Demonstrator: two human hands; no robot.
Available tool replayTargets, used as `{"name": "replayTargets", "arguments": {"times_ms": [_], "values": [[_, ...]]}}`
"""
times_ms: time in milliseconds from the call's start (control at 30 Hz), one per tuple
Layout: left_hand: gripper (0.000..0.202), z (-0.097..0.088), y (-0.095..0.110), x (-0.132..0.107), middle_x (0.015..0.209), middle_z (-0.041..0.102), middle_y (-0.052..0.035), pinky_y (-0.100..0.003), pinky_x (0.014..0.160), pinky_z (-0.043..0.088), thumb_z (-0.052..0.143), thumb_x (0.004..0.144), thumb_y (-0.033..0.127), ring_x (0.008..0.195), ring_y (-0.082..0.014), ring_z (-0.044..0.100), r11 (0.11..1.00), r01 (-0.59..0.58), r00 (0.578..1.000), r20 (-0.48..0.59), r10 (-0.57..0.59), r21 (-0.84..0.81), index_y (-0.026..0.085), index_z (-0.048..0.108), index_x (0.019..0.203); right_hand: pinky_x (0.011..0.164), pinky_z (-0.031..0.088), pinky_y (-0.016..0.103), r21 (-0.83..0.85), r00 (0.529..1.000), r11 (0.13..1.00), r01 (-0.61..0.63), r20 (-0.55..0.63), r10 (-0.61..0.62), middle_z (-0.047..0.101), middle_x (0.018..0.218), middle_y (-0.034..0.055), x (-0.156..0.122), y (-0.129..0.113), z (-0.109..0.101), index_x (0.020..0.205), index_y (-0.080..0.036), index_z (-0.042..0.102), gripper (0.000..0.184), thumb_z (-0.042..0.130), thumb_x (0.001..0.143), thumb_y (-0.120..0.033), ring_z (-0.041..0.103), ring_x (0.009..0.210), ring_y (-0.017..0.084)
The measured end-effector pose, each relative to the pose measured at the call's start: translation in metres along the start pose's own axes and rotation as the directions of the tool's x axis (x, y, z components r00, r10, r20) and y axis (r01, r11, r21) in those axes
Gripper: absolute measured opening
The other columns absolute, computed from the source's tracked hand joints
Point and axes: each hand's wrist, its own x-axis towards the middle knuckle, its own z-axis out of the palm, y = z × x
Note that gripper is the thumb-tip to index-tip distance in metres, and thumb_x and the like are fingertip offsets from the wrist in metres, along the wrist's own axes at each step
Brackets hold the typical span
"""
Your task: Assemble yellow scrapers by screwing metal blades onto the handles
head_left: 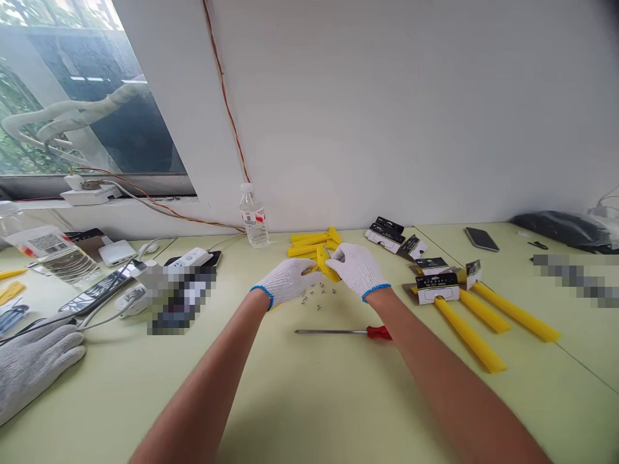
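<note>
The gloved left hand [287,281] and gloved right hand [356,269] both close around a yellow plastic bar [325,263], its long axis running from 11 to 5 o'clock.

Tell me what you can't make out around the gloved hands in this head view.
Head view:
The yellow piece between the gloved left hand and right hand: partly hidden by the gloves.
The pixelated patch left of the hands: blurred, contents unreadable.
The small metal screws: too small to tell their type.
The card label: print too small to read.
</note>
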Motion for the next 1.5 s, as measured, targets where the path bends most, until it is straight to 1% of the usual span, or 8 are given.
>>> {"name": "replayTargets", "arguments": {"times_ms": [200, 467, 633, 800, 867, 1033, 1267, 1500], "values": [[0.036, -0.007, 0.006, -0.004, 0.08, 0.063, -0.0006, -0.027, 0.058, 0.039, 0.052, 0.094, 0.054, 0.067, -0.016, 0.056, 0.999, -0.001, 1.0, 0.013, 0.002, -0.042, 0.022, 0.067, 0.089, 0.102, 0.054, 0.034, 0.044, 1.0, 0.999, -0.014, -0.005, 0.014, 0.056, 0.123, 0.0148, -0.004, 0.003, -0.011, 0.134, -0.006, 0.06, 0.044, 0.055, 0.108, -0.041, 0.058, 0.114, 0.016], [0.034, -0.014, 0.006, -0.008, 0.079, 0.063, 0.0007, -0.025, 0.056, 0.037, 0.054, 0.094, 0.051, 0.065, -0.014, 0.053, 0.995, -0.084, 0.996, 0.037, 0.086, -0.048, 0.021, 0.069, 0.088, 0.094, 0.056, 0.027, 0.091, 0.989, 0.996, -0.002, 0.149, -0.012, 0.06, 0.111, 0.0117, -0.025, 0.001, -0.037, 0.123, -0.005, 0.064, 0.043, 0.05, 0.11, -0.044, 0.06, 0.103, 0.013], [0.033, -0.016, 0.005, -0.008, 0.09, 0.069, 0.0017, -0.024, 0.06, 0.04, 0.052, 0.096, 0.05, 0.07, -0.0139, 0.054, 0.99, -0.13, 0.99, 0.048, 0.132, -0.047, 0.025, 0.073, 0.101, 0.093, 0.056, 0.025, 0.11, 0.975, 0.994, 0.025, 0.217, -0.048, 0.061, 0.108, 0.0112, -0.032, -0.005, -0.046, 0.118, -0.006, 0.066, 0.043, 0.049, 0.111, -0.045, 0.061, 0.099, 0.011], [0.037, -0.015, 0.005, -0.007, 0.093, 0.071, 0.0003, -0.026, 0.062, 0.041, 0.051, 0.096, 0.053, 0.071, -0.0157, 0.057, 0.994, -0.1, 0.994, 0.044, 0.102, -0.033, 0.025, 0.074, 0.105, 0.096, 0.055, 0.027, 0.099, 0.977, 0.995, 0.028, 0.209, -0.049, 0.061, 0.111, 0.0114, -0.03, -0.009, -0.044, 0.119, -0.006, 0.066, 0.042, 0.049, 0.111, -0.044, 0.06, 0.102, 0.013], [0.037, -0.013, 0.006, -0.007, 0.09, 0.071, -0.0009, -0.027, 0.063, 0.041, 0.049, 0.097, 0.053, 0.072, -0.0171, 0.059, 0.996, -0.084, 0.996, 0.022, 0.085, -0.016, 0.024, 0.073, 0.099, 0.097, 0.055, 0.028, 0.09, 0.977, 0.996, 0.021, 0.21, -0.04, 0.06, 0.114, 0.0117, -0.026, -0.011, -0.042, 0.123, -0.005, 0.064, 0.042, 0.05, 0.11, -0.043, 0.06, 0.106, 0.015], [0.046, -0.005, 0.011, -0.003, 0.079, 0.066, -0.0046, -0.029, 0.061, 0.04, 0.038, 0.1, 0.057, 0.07, -0.0201, 0.063, 1.0, 0.01, 0.997, -0.077, -0.01, 0.01, 0.021, 0.059, 0.079, 0.1, 0.055, 0.031, 0.058, 0.975, 0.998, 0.008, 0.22, -0.02, 0.058, 0.119, 0.0127, -0.021, -0.018, -0.039, 0.127, -0.006, 0.063, 0.042, 0.053, 0.109, -0.042, 0.059, 0.11, 0.016], [0.039, 0.004, 0.01, 0.003, 0.069, 0.059, -0.0006, -0.029, 0.057, 0.04, 0.042, 0.099, 0.054, 0.061, -0.0168, 0.059, 0.996, 0.05, 0.994, -0.095, -0.056, -0.069, 0.022, 0.047, 0.077, 0.098, 0.055, 0.027, 0.011, 0.985, 1.0, 0.017, 0.169, -0.019, 0.059, 0.117, 0.0118, -0.037, -0.031, -0.044, 0.122, -0.008, 0.066, 0.041, 0.049, 0.111, -0.043, 0.059, 0.107, 0.014], [0.041, -0.001, 0.0, 0.004, 0.079, 0.067, -0.0031, -0.029, 0.057, 0.042, 0.042, 0.1, 0.053, 0.06, -0.0152, 0.059, 0.994, 0.086, 0.983, -0.154, -0.097, -0.074, 0.021, 0.052, 0.078, 0.099, 0.055, 0.031, -0.006, 0.99, 1.0, 0.027, 0.14, -0.026, 0.058, 0.117, 0.0126, -0.017, -0.011, -0.034, 0.129, -0.004, 0.062, 0.045, 0.05, 0.11, -0.043, 0.059, 0.109, 0.016]]}}
